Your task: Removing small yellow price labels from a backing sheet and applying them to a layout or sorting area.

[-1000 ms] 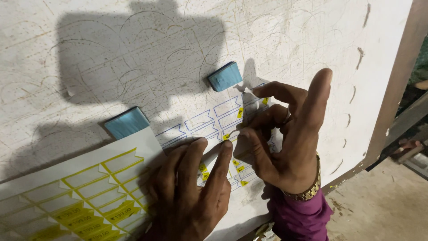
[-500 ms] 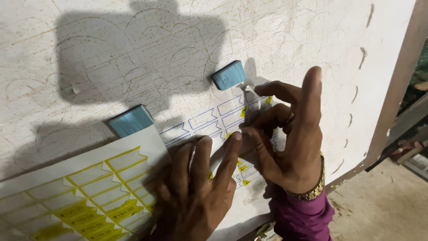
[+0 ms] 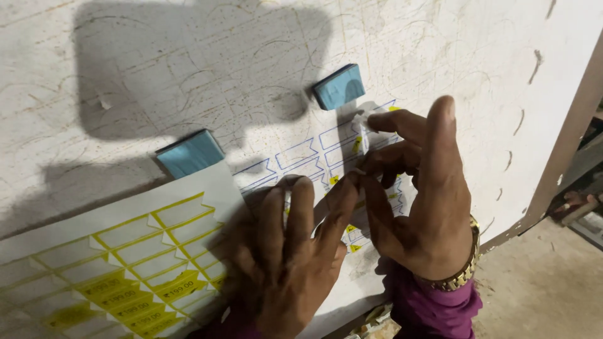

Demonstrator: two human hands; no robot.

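1. Lower left of the frame: a white paper sheet of yellow-outlined peel-off labels (image 3: 125,251) lies flat on the scuffed white worktop (image 3: 188,63). Some of its labels are filled yellow, and others are just empty outlines.
2. Just above that sheet's top edge sits a light blue rectangular block (image 3: 190,152), partly in shadow.
3. Bottom centre: the left hand (image 3: 289,263) lies palm down with fingers spread, pressing on the spot where the yellow sheet meets a second white sheet with blue-outlined labels (image 3: 295,154). It's not gripping anything, just holding the paper flat.
4. Upper centre: a second light blue block (image 3: 339,86) sits at the top edge of the blue-outlined sheet.
5. Right of centre: the right hand (image 3: 421,213), gold-coloured watch band (image 3: 461,273) at the wrist and purple sleeve (image 3: 433,307) below it. Its fingers curl in and the tips are pinching a small white label (image 3: 361,129) off the blue-outlined sheet, touching the left hand's fingertips.
6. Far right: a brown table edge (image 3: 565,144).
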